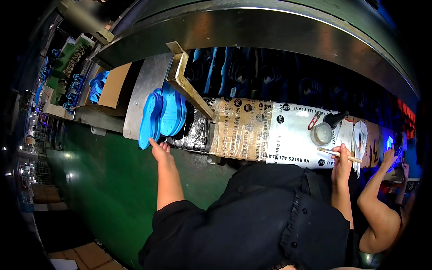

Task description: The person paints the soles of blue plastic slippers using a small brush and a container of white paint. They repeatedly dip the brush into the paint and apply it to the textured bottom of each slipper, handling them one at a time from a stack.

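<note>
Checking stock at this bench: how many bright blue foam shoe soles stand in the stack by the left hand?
2 can be told apart: one blue foam sole at the stack's left, nearest the left hand, and one to its right. More seem layered between them, hidden.

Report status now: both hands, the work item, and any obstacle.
Left hand open, fingertips at stack of bright blue foam shoe insoles. Right hand shut on thin wooden brush stick. Slanted brass-coloured metal bar beside insoles; co-worker's arm close at right.

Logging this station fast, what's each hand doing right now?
Left hand: open, fingertips at the blue soles.
Right hand: closed on a wooden brush handle.
</note>
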`<action>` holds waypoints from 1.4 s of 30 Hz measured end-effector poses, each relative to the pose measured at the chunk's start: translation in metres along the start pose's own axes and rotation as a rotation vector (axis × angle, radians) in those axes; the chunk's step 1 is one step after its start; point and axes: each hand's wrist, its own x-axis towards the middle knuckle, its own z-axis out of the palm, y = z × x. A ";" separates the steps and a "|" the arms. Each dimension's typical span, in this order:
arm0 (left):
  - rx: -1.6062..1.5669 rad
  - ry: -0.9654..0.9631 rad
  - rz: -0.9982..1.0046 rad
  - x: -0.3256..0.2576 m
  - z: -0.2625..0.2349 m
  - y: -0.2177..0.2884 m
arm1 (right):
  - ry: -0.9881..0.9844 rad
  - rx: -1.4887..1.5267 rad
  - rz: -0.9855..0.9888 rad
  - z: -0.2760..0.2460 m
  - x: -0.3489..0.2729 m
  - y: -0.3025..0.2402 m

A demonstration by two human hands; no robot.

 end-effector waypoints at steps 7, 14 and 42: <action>-0.108 -0.299 -0.281 0.022 0.053 0.000 | -0.078 -0.003 -0.009 0.032 -0.001 0.002; 0.193 -0.286 -0.196 0.011 0.019 -0.008 | 0.023 -0.078 0.048 0.009 -0.010 0.006; 0.516 -1.048 -0.738 -0.208 0.020 -0.095 | 0.040 0.109 0.060 -0.030 -0.022 0.026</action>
